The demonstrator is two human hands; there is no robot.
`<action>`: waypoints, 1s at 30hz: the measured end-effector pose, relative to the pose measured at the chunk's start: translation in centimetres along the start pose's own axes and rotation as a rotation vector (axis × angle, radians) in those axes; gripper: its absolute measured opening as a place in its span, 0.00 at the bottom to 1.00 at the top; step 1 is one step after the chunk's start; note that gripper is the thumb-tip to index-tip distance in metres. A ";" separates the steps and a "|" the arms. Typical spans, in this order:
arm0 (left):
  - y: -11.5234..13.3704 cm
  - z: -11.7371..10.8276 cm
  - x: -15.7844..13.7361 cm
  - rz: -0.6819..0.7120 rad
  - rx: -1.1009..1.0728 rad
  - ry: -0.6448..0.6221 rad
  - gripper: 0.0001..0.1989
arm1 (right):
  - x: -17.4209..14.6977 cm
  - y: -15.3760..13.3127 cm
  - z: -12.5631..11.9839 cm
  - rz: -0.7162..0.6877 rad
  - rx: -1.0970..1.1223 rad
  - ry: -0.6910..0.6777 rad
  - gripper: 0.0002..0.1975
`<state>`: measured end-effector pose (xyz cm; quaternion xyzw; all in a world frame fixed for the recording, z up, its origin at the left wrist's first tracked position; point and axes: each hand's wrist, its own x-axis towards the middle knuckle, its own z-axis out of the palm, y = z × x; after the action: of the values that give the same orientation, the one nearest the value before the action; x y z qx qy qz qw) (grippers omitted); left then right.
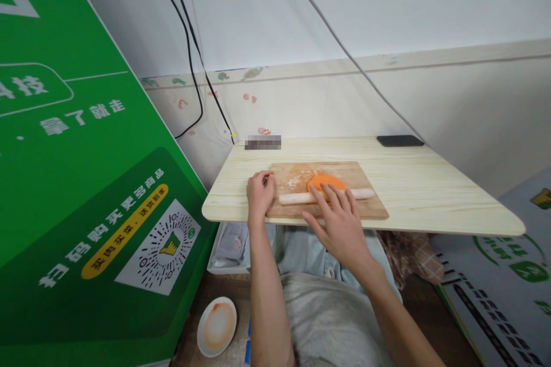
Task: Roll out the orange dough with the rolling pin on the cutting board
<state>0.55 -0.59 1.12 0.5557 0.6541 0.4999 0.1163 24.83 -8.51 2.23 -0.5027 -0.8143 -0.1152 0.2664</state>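
Note:
A wooden cutting board (373,202), dusted with white flour, lies at the table's front edge. On it is a flat round of orange dough (321,181), partly covered by fingers. A pale wooden rolling pin (295,198) crosses the near part of the dough. My right hand (340,223) rests over the pin with its fingers stretched and spread, the thumb on the near side. At the board's left edge, my left hand (259,194) is closed, fingers curled against the upper left corner; its fingertips are partly hidden.
The pale wood-grain table (439,195) stands against the wall. A black phone (400,141) lies at its back right, a blurred-out dark object (262,142) at its back left. Cables (189,40) hang behind. A green panel (86,183) borders the left; a stained white plate (217,327) sits below.

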 end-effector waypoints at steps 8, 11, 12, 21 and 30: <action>-0.1 0.0 0.1 -0.008 0.002 -0.015 0.12 | 5.7 1.0 1.7 0.041 -0.008 -0.073 0.33; -0.1 0.0 0.1 -0.005 0.006 -0.011 0.12 | 6.9 1.4 1.9 0.039 0.007 -0.083 0.33; 0.0 0.0 0.1 -0.005 0.011 -0.008 0.12 | 7.2 1.5 2.0 0.037 0.012 -0.081 0.33; 0.0 0.0 0.0 0.000 0.016 -0.003 0.12 | 5.1 0.7 1.2 0.028 0.013 -0.056 0.32; 0.0 -0.1 -0.1 0.007 -0.007 0.002 0.13 | 1.1 -0.1 0.3 0.020 -0.011 -0.014 0.34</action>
<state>0.52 -0.67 1.11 0.5570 0.6506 0.5031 0.1160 24.24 -7.63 2.62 -0.5129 -0.8106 -0.1133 0.2590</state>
